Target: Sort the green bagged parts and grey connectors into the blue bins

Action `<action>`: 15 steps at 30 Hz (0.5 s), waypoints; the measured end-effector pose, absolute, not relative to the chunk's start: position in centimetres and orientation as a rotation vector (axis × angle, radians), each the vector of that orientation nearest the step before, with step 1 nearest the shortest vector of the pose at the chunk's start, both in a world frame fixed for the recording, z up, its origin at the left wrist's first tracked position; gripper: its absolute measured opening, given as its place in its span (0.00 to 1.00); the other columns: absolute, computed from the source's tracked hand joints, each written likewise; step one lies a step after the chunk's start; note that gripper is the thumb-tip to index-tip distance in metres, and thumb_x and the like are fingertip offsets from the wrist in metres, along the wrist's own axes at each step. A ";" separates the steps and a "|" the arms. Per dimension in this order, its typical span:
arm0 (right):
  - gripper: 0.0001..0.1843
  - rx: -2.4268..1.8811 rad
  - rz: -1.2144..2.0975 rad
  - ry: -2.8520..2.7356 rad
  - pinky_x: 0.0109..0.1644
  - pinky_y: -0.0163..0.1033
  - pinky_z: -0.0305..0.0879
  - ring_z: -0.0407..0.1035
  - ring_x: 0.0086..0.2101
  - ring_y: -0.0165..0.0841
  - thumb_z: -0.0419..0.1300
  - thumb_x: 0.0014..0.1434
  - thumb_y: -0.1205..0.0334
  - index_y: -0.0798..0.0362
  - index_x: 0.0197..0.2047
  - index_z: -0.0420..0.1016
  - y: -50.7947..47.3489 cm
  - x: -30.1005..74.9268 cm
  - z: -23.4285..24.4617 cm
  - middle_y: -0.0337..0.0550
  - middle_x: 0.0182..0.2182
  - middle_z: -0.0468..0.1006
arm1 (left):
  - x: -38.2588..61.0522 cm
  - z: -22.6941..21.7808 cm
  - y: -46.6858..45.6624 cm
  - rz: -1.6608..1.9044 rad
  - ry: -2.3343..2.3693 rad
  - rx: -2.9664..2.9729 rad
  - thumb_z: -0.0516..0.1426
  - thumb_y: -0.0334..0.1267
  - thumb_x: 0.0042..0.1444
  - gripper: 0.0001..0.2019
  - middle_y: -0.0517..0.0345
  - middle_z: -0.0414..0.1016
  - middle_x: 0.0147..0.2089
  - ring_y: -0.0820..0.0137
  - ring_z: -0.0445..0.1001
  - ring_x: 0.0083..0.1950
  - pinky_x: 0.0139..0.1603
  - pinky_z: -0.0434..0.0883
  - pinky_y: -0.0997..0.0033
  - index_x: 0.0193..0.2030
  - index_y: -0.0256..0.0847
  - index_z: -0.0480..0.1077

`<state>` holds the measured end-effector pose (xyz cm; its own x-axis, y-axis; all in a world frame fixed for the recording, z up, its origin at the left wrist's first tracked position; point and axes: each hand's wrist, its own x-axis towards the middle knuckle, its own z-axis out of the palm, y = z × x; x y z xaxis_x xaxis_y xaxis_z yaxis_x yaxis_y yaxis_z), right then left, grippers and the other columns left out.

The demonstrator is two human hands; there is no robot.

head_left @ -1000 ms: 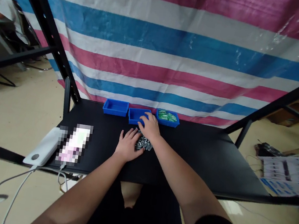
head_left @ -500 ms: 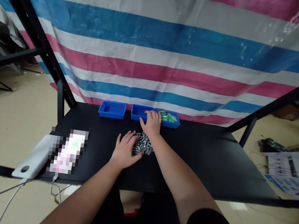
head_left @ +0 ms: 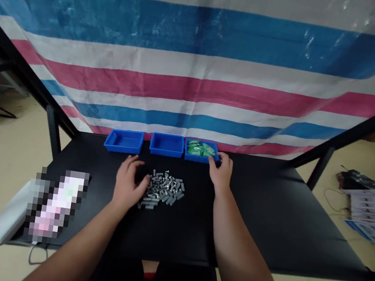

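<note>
A heap of several small grey metal parts lies in the middle of the black table. My left hand rests just left of the heap, fingers curled and apart, thumb touching its edge. My right hand is at the front right corner of the rightmost blue tray, which holds green packets; its fingers are curled at the tray's rim. Two more blue trays stand in the same row: the middle tray and the left tray, both with nothing visible inside.
A white device with a cable lies at the table's left front, beside a blurred-out object. A striped tarp hangs behind the trays. Black frame bars flank both sides. Papers lie on the floor at right.
My right hand has moved from the middle tray to the right tray's corner. My left hand slid left off the heap, so the grey parts show fully. The camera tilted and shifted.
</note>
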<state>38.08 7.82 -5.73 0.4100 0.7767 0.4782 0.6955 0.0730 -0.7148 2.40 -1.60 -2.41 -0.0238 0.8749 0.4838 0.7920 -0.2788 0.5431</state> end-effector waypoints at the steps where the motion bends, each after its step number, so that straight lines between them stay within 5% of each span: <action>1: 0.22 -1.627 0.144 -1.331 0.56 0.51 0.68 0.70 0.47 0.45 0.61 0.61 0.45 0.48 0.53 0.75 7.8 38.0 -5.7 0.50 0.46 0.76 | 2.2 -1.8 -0.2 1.178 1.917 2.121 0.58 0.47 0.65 0.20 0.44 0.67 0.72 0.51 0.57 0.79 0.78 0.57 0.41 0.61 0.45 0.69; 4: 0.22 -1.582 0.246 -1.371 0.54 0.49 0.68 0.72 0.45 0.43 0.62 0.62 0.42 0.48 0.52 0.75 7.6 37.8 -5.6 0.49 0.47 0.78 | 1.9 -0.2 3.8 1.002 2.128 2.111 0.58 0.51 0.64 0.27 0.44 0.61 0.77 0.47 0.53 0.80 0.79 0.49 0.32 0.68 0.47 0.67; 9: 0.25 -1.585 0.325 -1.350 0.50 0.47 0.68 0.73 0.44 0.44 0.64 0.59 0.38 0.50 0.48 0.74 7.6 37.7 -5.4 0.50 0.44 0.79 | 3.9 -0.2 6.3 0.767 2.112 2.182 0.56 0.53 0.67 0.24 0.50 0.68 0.73 0.51 0.65 0.74 0.79 0.35 0.25 0.68 0.53 0.68; 15: 0.23 -1.575 0.311 -1.380 0.49 0.45 0.67 0.73 0.43 0.44 0.61 0.61 0.36 0.49 0.42 0.73 7.6 37.6 -5.3 0.48 0.43 0.80 | 6.8 -0.9 6.6 0.733 2.214 2.175 0.51 0.51 0.70 0.19 0.50 0.66 0.75 0.50 0.66 0.72 0.78 0.34 0.24 0.59 0.50 0.75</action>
<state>37.64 7.61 -5.32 0.3215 0.8625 0.3908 0.6115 0.1260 -0.7811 6.81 6.64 -0.92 -0.0688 0.9356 0.3463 0.9574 -0.0357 0.2866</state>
